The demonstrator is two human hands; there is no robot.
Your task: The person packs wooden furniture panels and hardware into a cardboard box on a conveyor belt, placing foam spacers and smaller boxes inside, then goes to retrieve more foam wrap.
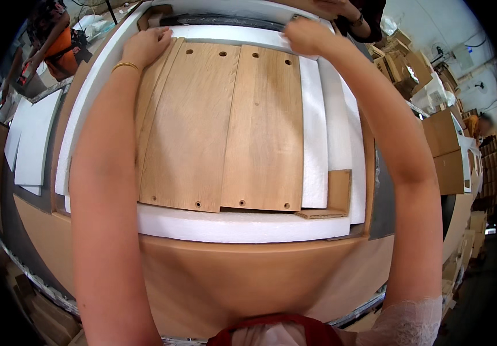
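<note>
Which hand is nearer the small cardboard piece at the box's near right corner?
Right. The right hand is at the far edge, on the same side as the cardboard piece; the left hand is at the far left corner, diagonally opposite.

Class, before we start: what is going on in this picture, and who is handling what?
A person leans over an open cardboard box lined with white foam. Both arms reach to its far end: the left hand rests on the far corner of the wooden panels lying flat inside, and the right hand presses on the foam strip at the far edge. The panels have drilled holes at both ends. Another person's hand works at the far side.
</note>
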